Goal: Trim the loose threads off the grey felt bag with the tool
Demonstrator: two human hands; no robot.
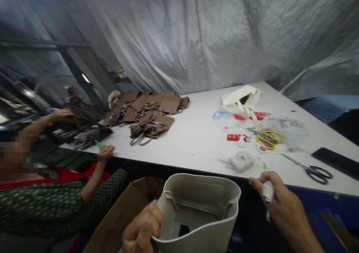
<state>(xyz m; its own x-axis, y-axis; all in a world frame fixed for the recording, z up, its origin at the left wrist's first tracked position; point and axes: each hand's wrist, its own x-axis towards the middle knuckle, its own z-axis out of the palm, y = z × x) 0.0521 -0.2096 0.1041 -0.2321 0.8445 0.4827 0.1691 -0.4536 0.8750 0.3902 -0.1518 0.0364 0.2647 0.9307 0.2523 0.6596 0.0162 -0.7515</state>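
Note:
My left hand point(141, 228) grips the near rim of an open grey felt bag point(199, 208) held below the table's front edge. Inside the bag I see a pocket panel and handle straps. My right hand point(280, 204) is closed around a small white glue bottle point(267, 191), just right of the bag's rim and touching the table edge.
The white table point(196, 140) carries a pile of brown bags point(148, 114), a white cloth bag point(241, 97), yellow scissors point(269, 139), black scissors point(316, 170), a phone point(335, 161) and small packets. A seated person's hand point(105, 152) holds a tool at left. A cardboard box point(123, 212) stands below.

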